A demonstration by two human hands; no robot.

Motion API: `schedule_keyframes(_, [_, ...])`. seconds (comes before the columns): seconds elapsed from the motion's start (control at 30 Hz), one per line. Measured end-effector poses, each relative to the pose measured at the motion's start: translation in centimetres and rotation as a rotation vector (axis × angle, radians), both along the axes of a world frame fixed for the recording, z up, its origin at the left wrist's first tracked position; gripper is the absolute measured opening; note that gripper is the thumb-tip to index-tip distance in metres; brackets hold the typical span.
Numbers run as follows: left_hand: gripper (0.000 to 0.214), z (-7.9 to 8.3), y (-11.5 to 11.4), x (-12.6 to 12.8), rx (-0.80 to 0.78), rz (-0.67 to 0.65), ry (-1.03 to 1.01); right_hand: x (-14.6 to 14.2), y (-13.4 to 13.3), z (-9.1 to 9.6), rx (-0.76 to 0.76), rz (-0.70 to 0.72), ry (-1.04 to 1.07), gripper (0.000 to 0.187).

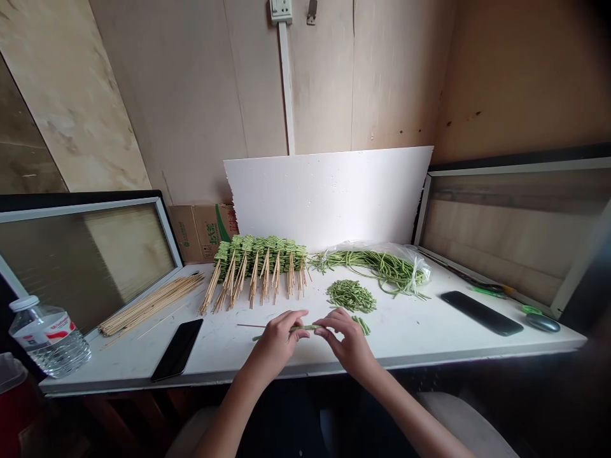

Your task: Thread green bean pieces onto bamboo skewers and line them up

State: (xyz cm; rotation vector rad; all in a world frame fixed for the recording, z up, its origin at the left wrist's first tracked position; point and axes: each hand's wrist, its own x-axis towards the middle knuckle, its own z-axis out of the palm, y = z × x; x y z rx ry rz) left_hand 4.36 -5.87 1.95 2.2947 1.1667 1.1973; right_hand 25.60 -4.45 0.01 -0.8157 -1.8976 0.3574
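Note:
My left hand point(281, 337) is closed around a thin bamboo skewer point(249, 326) whose bare end sticks out to the left. Between both hands spans a cut piece of green bean point(308, 327), its right end pinched in the fingers of my right hand point(351, 340). Whether the skewer's tip runs inside the bean is hidden. Another bean piece point(256, 338) shows just left of my left hand. A few cut pieces point(363, 324) lie beside my right hand, in front of a heap of cut beans point(351, 296).
Finished bean skewers point(262, 254) are stacked at the back, sticks forward. Long uncut beans point(382, 264) lie in a plastic bag. Bare skewers point(153, 302), a phone point(177, 350) and a water bottle point(50, 337) are left; another dark phone-like slab point(481, 313) and a mouse point(543, 322) right.

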Motion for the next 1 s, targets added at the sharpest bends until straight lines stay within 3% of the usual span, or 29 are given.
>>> schedule_keyframes(0.1, [0.017, 0.3, 0.1, -0.1, -0.005, 0.012, 0.042, 0.1, 0.2, 0.2, 0.029, 0.002, 0.006, 0.02])
schedule_keyframes(0.33, [0.024, 0.7, 0.9, 0.4, -0.002, -0.051, 0.057, -0.4, 0.6, 0.5, 0.112, 0.039, 0.033, 0.012])
schedule_keyframes(0.5, [0.028, 1.6, 1.5, 0.5, 0.01, -0.037, 0.135, -0.4, 1.7, 0.9, 0.074, 0.063, -0.004, 0.008])
schedule_keyframes(0.67, [0.026, 2.0, 2.2, 0.9, -0.011, -0.035, 0.156, -0.5, 2.8, 1.0, 0.071, 0.053, 0.017, 0.017])
schedule_keyframes(0.87, [0.035, 1.0, 4.2, 0.9, 0.032, -0.039, 0.178, -0.8, 4.2, 0.4, -0.118, 0.065, 0.112, 0.011])
schedule_keyframes(1.0, [0.036, 1.4, 4.7, 0.9, 0.022, -0.092, 0.117, -0.1, 5.4, 0.6, -0.211, 0.173, 0.153, 0.015])
